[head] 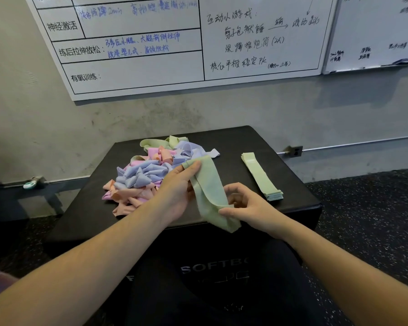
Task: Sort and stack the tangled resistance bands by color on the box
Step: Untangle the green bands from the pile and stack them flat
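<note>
On top of the black box (257, 142), left part: tangled pile of bands (151, 170), pink, peach, lavender-blue and pale green mixed, loops twisted over one another. Pile spreads from the box's far edge toward its front left edge. Box front carries pale lettering, partly hidden by the person's lap.

Centre: left hand (178, 184) reaches in from lower left, its fingers (193, 167) pinching the upper end of a green band (209, 191) just at the right edge of the pile. Band hangs slantwise down toward the near edge of the box, folded along its length, lower end crumpled.

Right of centre: right hand (247, 205) holds the lower part of the same green band, thumb and forefinger closed on the fabric, remaining fingers loosely curled above it. Band is stretched between both hands, lifted off the pile at its upper end.

Right part of the box: neat stack of green bands (260, 176), lying flat, edges aligned, running from far to near, well apart from the pile and just beside the right hand.

Behind, on the grey wall: whiteboard (139, 67) with handwritten tables and notes; second whiteboard (375, 31) at far right. Dark speckled floor (375, 220) to the right of the box.
</note>
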`<state>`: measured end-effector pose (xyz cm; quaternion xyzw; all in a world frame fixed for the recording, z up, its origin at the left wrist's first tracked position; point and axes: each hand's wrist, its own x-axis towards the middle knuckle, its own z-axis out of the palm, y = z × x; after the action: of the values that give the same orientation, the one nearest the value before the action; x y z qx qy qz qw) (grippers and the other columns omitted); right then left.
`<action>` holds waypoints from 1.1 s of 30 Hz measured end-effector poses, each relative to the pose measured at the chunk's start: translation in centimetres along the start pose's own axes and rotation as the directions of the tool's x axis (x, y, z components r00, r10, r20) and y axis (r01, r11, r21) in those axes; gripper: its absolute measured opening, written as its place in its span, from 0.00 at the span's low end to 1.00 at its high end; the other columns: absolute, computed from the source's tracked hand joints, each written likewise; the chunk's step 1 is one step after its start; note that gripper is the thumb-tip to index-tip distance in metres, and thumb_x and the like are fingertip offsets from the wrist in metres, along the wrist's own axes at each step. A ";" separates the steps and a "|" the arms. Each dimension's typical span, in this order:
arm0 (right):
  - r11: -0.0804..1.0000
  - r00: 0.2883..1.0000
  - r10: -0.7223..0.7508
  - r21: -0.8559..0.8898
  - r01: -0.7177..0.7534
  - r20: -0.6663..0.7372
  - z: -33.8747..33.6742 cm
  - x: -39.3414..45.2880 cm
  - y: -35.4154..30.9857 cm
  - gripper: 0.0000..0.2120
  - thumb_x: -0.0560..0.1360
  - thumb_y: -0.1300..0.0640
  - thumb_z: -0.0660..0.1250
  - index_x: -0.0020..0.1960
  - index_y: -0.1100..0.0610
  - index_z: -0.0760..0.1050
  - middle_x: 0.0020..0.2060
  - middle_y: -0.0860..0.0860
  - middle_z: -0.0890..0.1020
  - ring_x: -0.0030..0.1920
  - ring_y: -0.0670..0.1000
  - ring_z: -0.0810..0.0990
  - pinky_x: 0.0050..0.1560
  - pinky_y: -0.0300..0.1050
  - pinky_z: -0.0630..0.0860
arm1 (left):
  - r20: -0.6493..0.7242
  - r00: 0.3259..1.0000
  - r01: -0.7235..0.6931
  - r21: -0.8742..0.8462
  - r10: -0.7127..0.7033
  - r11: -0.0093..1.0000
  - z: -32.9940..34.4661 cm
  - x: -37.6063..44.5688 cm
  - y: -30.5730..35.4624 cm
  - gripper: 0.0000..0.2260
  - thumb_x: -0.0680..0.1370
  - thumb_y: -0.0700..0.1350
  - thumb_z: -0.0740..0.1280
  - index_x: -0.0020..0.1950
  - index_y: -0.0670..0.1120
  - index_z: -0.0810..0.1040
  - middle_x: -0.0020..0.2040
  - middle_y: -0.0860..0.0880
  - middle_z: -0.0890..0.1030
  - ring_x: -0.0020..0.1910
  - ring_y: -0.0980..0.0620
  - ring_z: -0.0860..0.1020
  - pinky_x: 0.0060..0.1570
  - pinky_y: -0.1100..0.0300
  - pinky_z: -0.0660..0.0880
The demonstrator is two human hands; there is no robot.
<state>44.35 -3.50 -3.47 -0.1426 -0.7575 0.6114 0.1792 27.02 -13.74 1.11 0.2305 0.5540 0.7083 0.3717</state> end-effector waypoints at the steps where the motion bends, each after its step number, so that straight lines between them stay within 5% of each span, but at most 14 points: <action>1: 1.000 0.999 -0.007 -0.001 0.007 -0.031 0.0 -0.1 0.1 0.14 0.76 0.59 0.74 0.60 0.55 0.76 0.48 0.49 0.84 0.49 0.46 0.81 0.53 0.39 0.77 | -0.019 1.000 -0.016 0.003 0.016 1.000 -0.1 -0.1 0.0 0.08 0.82 0.47 0.67 0.57 0.45 0.82 0.55 0.42 0.84 0.55 0.42 0.82 0.55 0.47 0.79; 4: 0.999 0.981 0.007 0.052 0.003 -0.192 -0.2 -0.1 0.2 0.07 0.77 0.53 0.73 0.48 0.55 0.79 0.41 0.48 0.83 0.44 0.46 0.80 0.53 0.42 0.74 | -0.123 0.987 -0.099 0.061 0.105 0.993 -0.5 0.3 0.0 0.06 0.84 0.48 0.65 0.58 0.52 0.80 0.58 0.48 0.84 0.55 0.47 0.83 0.53 0.45 0.82; 7: 0.989 0.978 0.050 0.150 -0.020 -0.202 -0.9 -0.4 0.2 0.14 0.71 0.42 0.74 0.36 0.51 0.77 0.37 0.49 0.80 0.42 0.47 0.77 0.56 0.48 0.71 | -0.237 0.950 -0.148 0.229 0.202 0.962 -1.0 0.6 -0.3 0.08 0.84 0.51 0.62 0.61 0.61 0.76 0.60 0.49 0.81 0.56 0.45 0.82 0.49 0.37 0.82; 12: 0.939 1.000 -0.015 0.344 0.012 0.006 -1.1 -1.5 0.8 0.12 0.68 0.59 0.75 0.49 0.58 0.77 0.45 0.57 0.79 0.49 0.55 0.77 0.58 0.50 0.73 | -0.242 0.944 -0.141 0.317 0.224 0.938 -0.8 0.8 -1.3 0.06 0.85 0.51 0.58 0.53 0.58 0.74 0.51 0.47 0.81 0.50 0.45 0.79 0.49 0.51 0.77; 18: 0.973 0.921 0.028 0.223 0.064 -0.388 0.0 -1.1 0.9 0.15 0.74 0.71 0.70 0.39 0.56 0.69 0.35 0.52 0.73 0.38 0.54 0.72 0.42 0.48 0.77 | -0.186 0.966 -0.116 0.302 0.178 0.946 0.4 0.1 -2.2 0.06 0.86 0.48 0.58 0.54 0.53 0.74 0.51 0.45 0.81 0.48 0.49 0.78 0.53 0.51 0.78; 22: 0.973 0.821 0.098 0.227 0.039 -0.562 0.4 -0.5 1.2 0.12 0.76 0.65 0.68 0.43 0.54 0.66 0.40 0.57 0.73 0.34 0.53 0.75 0.37 0.51 0.79 | -0.120 0.974 -0.150 0.302 0.194 0.941 1.3 -0.5 -2.3 0.04 0.84 0.51 0.61 0.53 0.56 0.75 0.52 0.43 0.83 0.51 0.45 0.82 0.57 0.46 0.79; 25: 0.909 0.872 0.234 0.415 -0.039 -0.430 1.2 -0.6 0.5 0.09 0.80 0.64 0.65 0.58 0.53 0.72 0.54 0.55 0.82 0.49 0.51 0.82 0.48 0.49 0.82 | -0.100 0.974 -0.160 0.333 0.204 0.929 1.1 -0.4 -2.2 0.04 0.81 0.55 0.61 0.50 0.58 0.73 0.53 0.38 0.82 0.51 0.42 0.83 0.57 0.37 0.79; 29: 0.726 0.987 0.146 0.685 -0.065 -0.060 1.1 -2.2 -0.4 0.21 0.68 0.63 0.69 0.61 0.59 0.76 0.53 0.57 0.83 0.50 0.53 0.83 0.59 0.52 0.79 | -0.158 0.962 -0.153 0.360 0.222 0.920 0.3 0.2 -2.0 0.05 0.86 0.49 0.58 0.58 0.52 0.72 0.51 0.47 0.80 0.44 0.59 0.80 0.46 0.63 0.78; 33: 0.728 0.987 0.088 0.685 0.031 -0.138 1.4 -2.4 -0.6 0.27 0.68 0.63 0.77 0.65 0.58 0.74 0.54 0.54 0.84 0.51 0.51 0.83 0.54 0.48 0.78 | -0.202 0.959 -0.123 0.328 0.197 0.937 0.0 1.0 -2.6 0.08 0.86 0.48 0.58 0.63 0.51 0.73 0.55 0.48 0.80 0.48 0.55 0.78 0.47 0.59 0.74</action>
<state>45.91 -5.94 -3.34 -0.1269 -0.4597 0.8365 0.2700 27.13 -12.68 -1.46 0.2468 0.6778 0.6619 0.2041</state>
